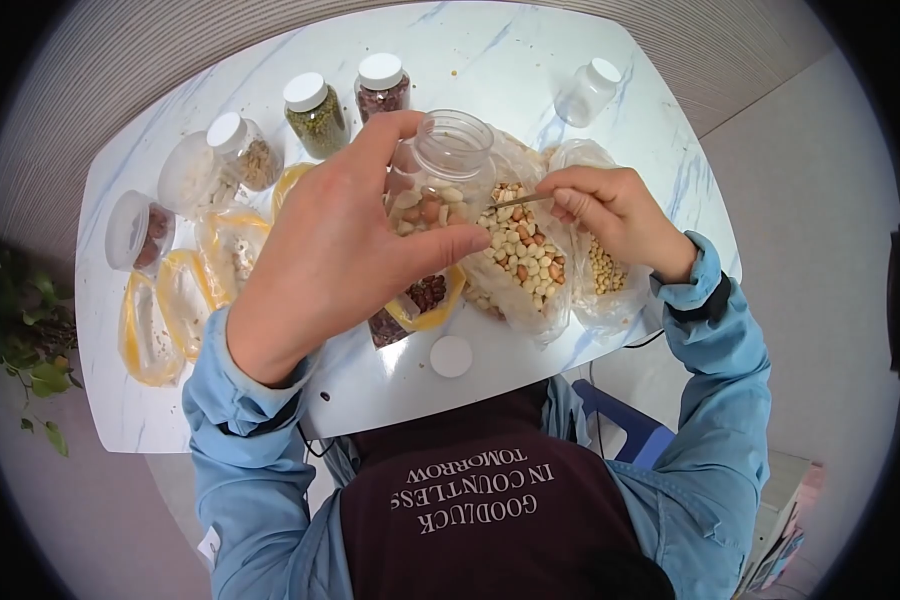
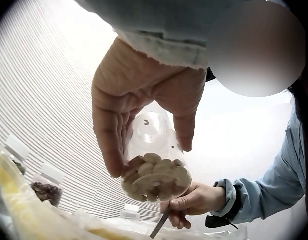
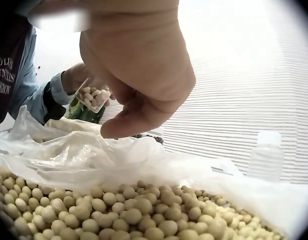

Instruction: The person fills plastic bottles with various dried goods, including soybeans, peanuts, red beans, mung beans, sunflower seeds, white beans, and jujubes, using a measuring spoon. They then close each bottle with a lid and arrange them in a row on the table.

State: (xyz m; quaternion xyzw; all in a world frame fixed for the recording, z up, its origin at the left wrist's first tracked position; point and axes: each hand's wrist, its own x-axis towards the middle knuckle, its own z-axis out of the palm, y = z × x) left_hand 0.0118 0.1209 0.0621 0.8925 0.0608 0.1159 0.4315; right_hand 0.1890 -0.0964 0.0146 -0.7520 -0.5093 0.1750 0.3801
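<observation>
My left hand (image 1: 345,225) grips a clear open-mouthed plastic jar (image 1: 455,150), thumb on one side and fingers on the other; pale and reddish nuts lie in its lower part. In the left wrist view the jar (image 2: 156,165) hangs tilted from the left hand (image 2: 144,95). My right hand (image 1: 610,215) pinches a thin metal utensil (image 1: 518,201), its far end over the open bag of mixed nuts (image 1: 525,255) beside the jar. Below the right hand (image 3: 139,65), in the right wrist view, lie round pale beans (image 3: 134,215) in a plastic bag.
Filled white-capped jars (image 1: 317,115) stand along the back and left of the table. A capped clear jar (image 1: 587,93) stands at the back right. Yellow-edged bags (image 1: 150,330) lie at left, and a white lid (image 1: 451,356) lies near the front edge.
</observation>
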